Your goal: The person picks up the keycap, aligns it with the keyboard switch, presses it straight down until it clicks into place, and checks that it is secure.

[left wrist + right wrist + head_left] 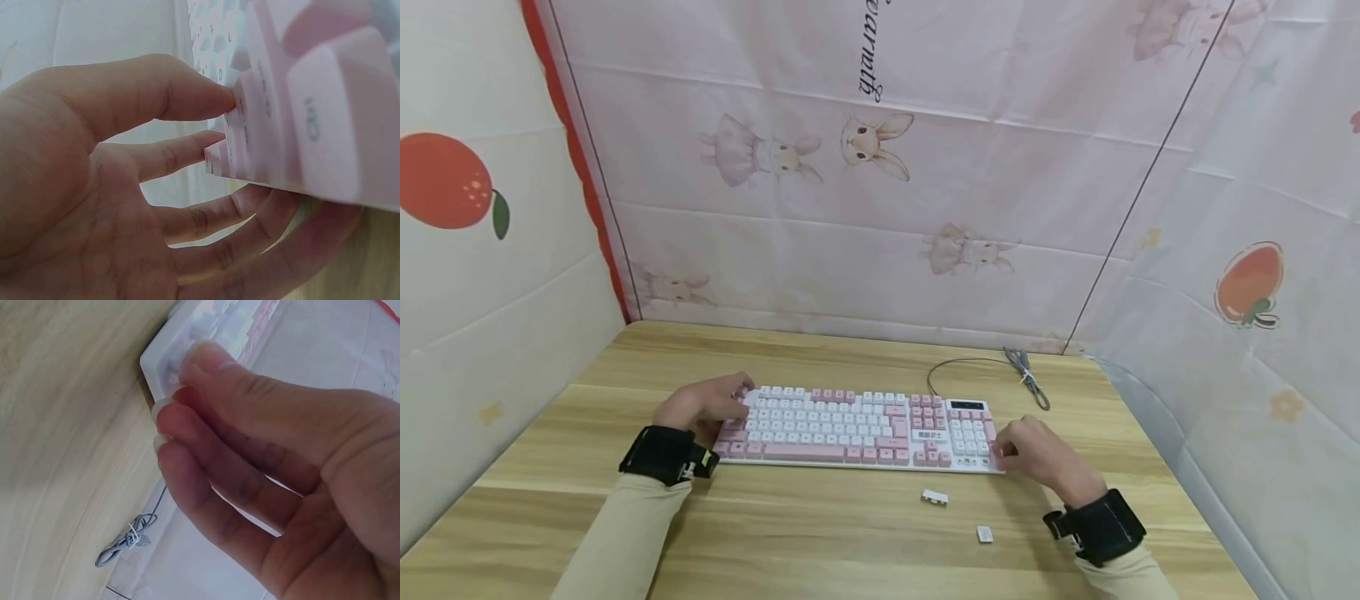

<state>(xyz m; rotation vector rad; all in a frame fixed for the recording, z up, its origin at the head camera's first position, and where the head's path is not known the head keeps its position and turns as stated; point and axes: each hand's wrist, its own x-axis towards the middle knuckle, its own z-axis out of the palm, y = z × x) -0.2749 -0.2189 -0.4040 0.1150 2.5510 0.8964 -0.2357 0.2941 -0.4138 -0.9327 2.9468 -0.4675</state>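
Observation:
A pink and white keyboard (827, 427) lies across the wooden table in the head view. My left hand (703, 406) grips its left end. In the left wrist view the thumb (206, 97) presses near the pink side keys, and the other fingers reach along and under the edge beside the Ctrl key (325, 122). At the keyboard's right end, my right hand (1037, 450) has its fingers curled. Its thumb (215, 359) and index finger pinch at the corner of the white frame (156, 365), the thumb hiding part of that corner.
In front of the keyboard lie a small white piece (935, 497) and a small white keycap-like piece (985, 534). Behind it, a grey cable (1028, 379) is tied in a bundle. Printed cloth walls (820, 208) enclose the table at the back and sides.

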